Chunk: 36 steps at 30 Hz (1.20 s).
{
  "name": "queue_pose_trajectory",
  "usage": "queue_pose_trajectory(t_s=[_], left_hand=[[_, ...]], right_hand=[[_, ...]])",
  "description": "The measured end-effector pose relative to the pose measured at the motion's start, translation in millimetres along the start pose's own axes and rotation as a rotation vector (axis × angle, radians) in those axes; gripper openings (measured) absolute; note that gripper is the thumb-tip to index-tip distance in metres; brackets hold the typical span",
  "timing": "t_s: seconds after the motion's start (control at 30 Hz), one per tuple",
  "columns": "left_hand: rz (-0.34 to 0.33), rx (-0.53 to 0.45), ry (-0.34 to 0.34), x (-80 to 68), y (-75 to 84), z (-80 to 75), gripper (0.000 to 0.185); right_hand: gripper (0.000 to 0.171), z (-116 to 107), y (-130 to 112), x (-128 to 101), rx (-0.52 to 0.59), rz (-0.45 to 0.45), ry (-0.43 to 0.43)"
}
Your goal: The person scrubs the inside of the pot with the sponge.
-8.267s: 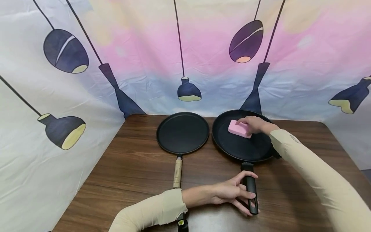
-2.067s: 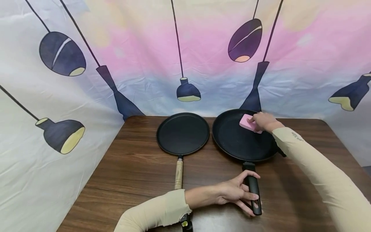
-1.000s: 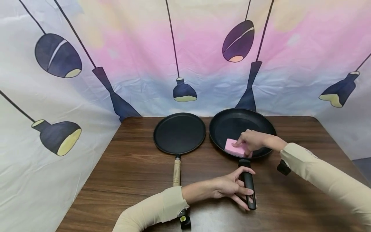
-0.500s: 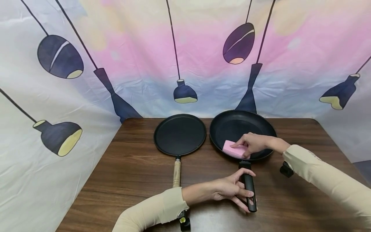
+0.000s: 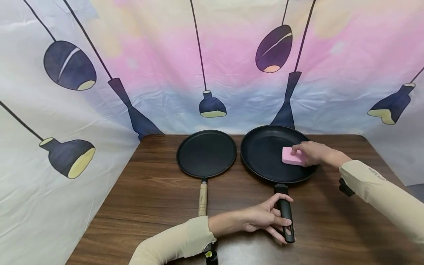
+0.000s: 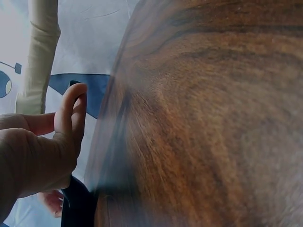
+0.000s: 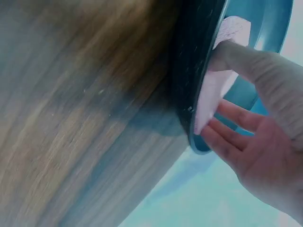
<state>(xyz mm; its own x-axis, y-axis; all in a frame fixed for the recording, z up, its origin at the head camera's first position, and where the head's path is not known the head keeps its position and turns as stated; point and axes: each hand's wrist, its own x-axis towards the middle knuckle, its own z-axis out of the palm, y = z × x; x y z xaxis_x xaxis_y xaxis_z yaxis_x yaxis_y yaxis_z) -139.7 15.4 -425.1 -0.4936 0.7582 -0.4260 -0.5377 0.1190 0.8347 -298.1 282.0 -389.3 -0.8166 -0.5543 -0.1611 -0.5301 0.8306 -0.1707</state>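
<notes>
A black frying pan (image 5: 265, 158) lies at the back right of the table, its black handle (image 5: 285, 213) pointing toward me. My left hand (image 5: 261, 217) grips that handle, thumb and fingers around it. Inside the pan, on its right side, is a pink sponge (image 5: 290, 156). My right hand (image 5: 313, 152) holds it by the near right end. In the right wrist view the thumb and fingers of the right hand (image 7: 255, 123) pinch the sponge (image 7: 213, 90) close to the pan wall (image 7: 199, 71). The left wrist view shows the left hand (image 6: 42, 151) partly, with its fingertips curled.
Left of the frying pan lies a flat black crepe pan (image 5: 207, 154) with a wooden handle (image 5: 203, 198), close to the frying pan's rim. Both stand on a brown wooden table (image 5: 149, 198). Behind hangs a cloth (image 5: 159, 73) printed with lamps.
The sponge in my right hand went from the pan's far right to its near side, and now back to the right side. My left hand stays on the handle.
</notes>
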Motion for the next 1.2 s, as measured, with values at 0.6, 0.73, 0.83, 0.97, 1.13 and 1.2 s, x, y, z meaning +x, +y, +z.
queue_pose_trajectory(t_s=[0.6,0.73,0.83,0.97,1.13,1.2], left_hand=[[-0.034,0.016,-0.024,1.2,-2.9,0.9,0.056],[-0.034,0.020,-0.031,2.6,0.3,-0.2,0.055],[-0.034,0.024,-0.046,2.8,1.2,0.4,0.055],[-0.026,0.037,-0.051,1.1,2.1,-1.3,0.054],[-0.012,0.039,-0.049,1.0,2.0,-3.1,0.052],[-0.010,0.040,-0.051,2.2,1.9,-3.0,0.052]], right_hand=[[0.056,6,-26,88,-0.031,0.134,0.021],[0.056,7,-46,97,-0.039,0.103,0.031],[0.056,11,-59,95,-0.034,0.056,0.038],[0.056,16,-74,85,0.008,-0.029,0.025],[0.055,17,-82,62,0.036,-0.133,-0.009],[0.053,16,-82,50,0.035,-0.160,-0.020]])
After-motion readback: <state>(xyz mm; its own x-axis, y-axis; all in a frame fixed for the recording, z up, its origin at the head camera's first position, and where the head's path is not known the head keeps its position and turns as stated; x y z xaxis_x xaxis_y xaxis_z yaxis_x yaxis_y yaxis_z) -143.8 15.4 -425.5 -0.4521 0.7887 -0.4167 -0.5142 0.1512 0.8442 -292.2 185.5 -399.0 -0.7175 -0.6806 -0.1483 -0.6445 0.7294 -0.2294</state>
